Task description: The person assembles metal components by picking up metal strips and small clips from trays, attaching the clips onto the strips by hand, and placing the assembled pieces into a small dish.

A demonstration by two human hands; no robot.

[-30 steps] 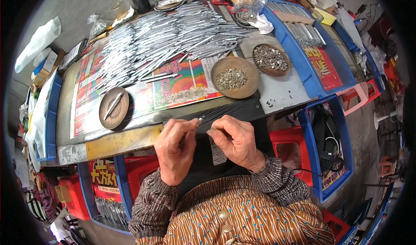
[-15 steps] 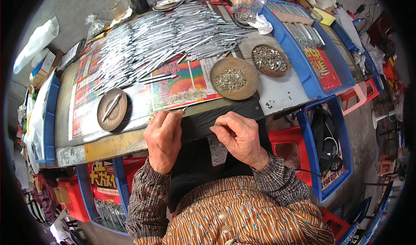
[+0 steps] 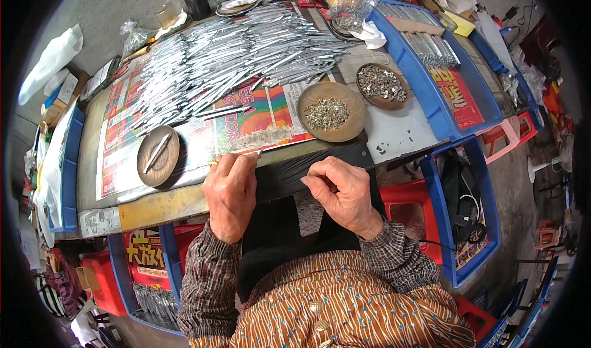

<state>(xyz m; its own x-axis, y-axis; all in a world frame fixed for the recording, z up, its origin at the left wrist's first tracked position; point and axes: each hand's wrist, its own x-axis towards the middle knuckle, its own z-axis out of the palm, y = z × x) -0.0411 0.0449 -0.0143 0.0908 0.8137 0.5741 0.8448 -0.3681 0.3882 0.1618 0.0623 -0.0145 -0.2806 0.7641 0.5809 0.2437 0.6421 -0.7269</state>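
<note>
My left hand (image 3: 231,194) is closed at the table's front edge, thumb and fingers pinched together. A tiny metallic tip pokes out beside its fingertips; the rest of that piece is hidden. Just off the edge, my right hand (image 3: 341,194) is curled with thumb and forefinger together, and what it may hold cannot be made out. Beyond it sits a wooden plate (image 3: 355,124) with small brass-coloured pieces. A smaller wooden bowl (image 3: 403,103) behind it holds small silvery pieces. Left of my left hand, an oval wooden dish (image 3: 149,172) carries a slim whitish stick (image 3: 157,153).
A broad heap of slim silvery metal strips (image 3: 228,59) covers the table's far half. Blue trays (image 3: 425,83) with more strips stand at the right. Below the table are a red stool (image 3: 409,194) and another blue crate (image 3: 440,219). A clear plastic bag (image 3: 354,3) lies at the back.
My left hand has shifted very slightly up and left, and less of the metallic tip shows. My right hand is almost where it was, fingers still curled.
</note>
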